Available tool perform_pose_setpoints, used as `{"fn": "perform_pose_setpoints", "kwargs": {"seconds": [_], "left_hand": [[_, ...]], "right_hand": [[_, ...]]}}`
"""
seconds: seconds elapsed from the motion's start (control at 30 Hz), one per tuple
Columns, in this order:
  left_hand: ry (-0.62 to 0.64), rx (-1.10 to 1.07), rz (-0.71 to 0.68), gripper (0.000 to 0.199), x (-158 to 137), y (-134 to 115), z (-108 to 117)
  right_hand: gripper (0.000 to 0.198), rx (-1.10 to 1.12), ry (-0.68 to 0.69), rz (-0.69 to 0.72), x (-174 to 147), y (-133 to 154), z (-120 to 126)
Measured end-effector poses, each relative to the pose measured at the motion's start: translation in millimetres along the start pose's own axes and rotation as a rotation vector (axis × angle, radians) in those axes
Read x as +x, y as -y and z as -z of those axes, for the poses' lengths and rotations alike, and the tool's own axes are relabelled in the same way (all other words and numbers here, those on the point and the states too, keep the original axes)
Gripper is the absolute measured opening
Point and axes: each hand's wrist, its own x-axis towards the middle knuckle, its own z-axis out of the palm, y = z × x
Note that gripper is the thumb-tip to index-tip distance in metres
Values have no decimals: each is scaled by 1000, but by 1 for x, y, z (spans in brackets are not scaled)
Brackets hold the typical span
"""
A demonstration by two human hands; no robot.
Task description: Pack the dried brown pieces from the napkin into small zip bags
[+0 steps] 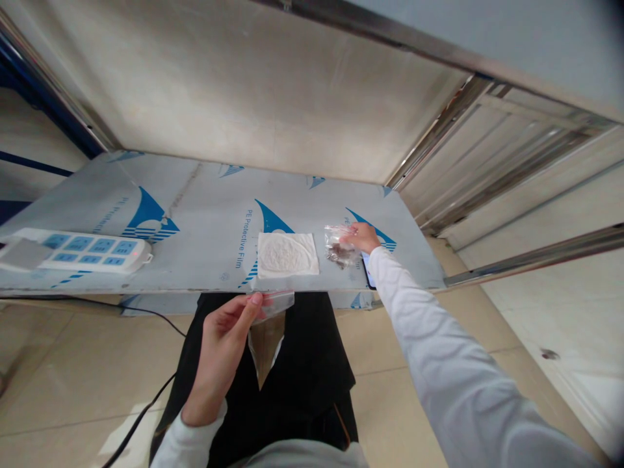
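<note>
My left hand (227, 341) pinches the top of a clear plastic bag (279, 301) between thumb and fingers, just in front of the table edge and above my lap. Beneath that bag a brown wedge shows; I cannot tell whether it belongs to the bag. At the right, my right hand (361, 236) has its fingers closed on the upper corner of a small clear bag with dark brown bits (340, 252), which is at the tabletop. Between the two hands lies a square white cloth-like pad (287, 255) with a round, wrinkled middle.
The table (205, 227) is covered in printed protective film. A white power strip (97, 250) lies at its left, with a black cable (146, 409) hanging below. A phone (368, 272) is partly under my right wrist. An upper shelf edge (370, 32) crosses overhead.
</note>
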Motion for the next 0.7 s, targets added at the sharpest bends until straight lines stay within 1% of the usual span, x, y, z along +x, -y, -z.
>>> {"fn": "perform_pose_setpoints", "kwargs": {"seconds": [0.13, 0.2, 0.27, 0.33, 0.37, 0.43, 0.47, 0.53, 0.57, 0.63, 0.7], "left_hand": [[-5, -14, 15, 25, 2, 4, -1], [-60, -38, 25, 25, 4, 11, 2], [-150, -66, 24, 27, 10, 17, 6], [-237, -95, -7, 28, 20, 21, 11], [-266, -103, -30, 29, 25, 20, 12], [-288, -104, -80, 30, 38, 12, 12], [-271, -95, -99, 30, 43, 6, 11], [-191, -95, -127, 30, 51, -9, 7], [-140, -106, -134, 28, 52, -17, 6], [-14, -161, -124, 27, 51, -29, 4], [69, -231, -89, 28, 46, -35, 8]], "right_hand": [[27, 89, -71, 73, -6, 5, 15], [29, 151, -100, 130, -12, 11, 25], [33, 286, -115, 205, -23, 20, 38], [37, 460, -80, 271, -39, 35, 54], [38, 533, -35, 295, -49, 45, 62], [37, 613, 103, 336, -70, 70, 74], [35, 629, 185, 365, -80, 84, 77], [32, 648, 315, 450, -98, 113, 74], [31, 660, 348, 508, -104, 127, 68], [27, 696, 364, 628, -113, 152, 50], [23, 719, 396, 702, -117, 172, 30]]}}
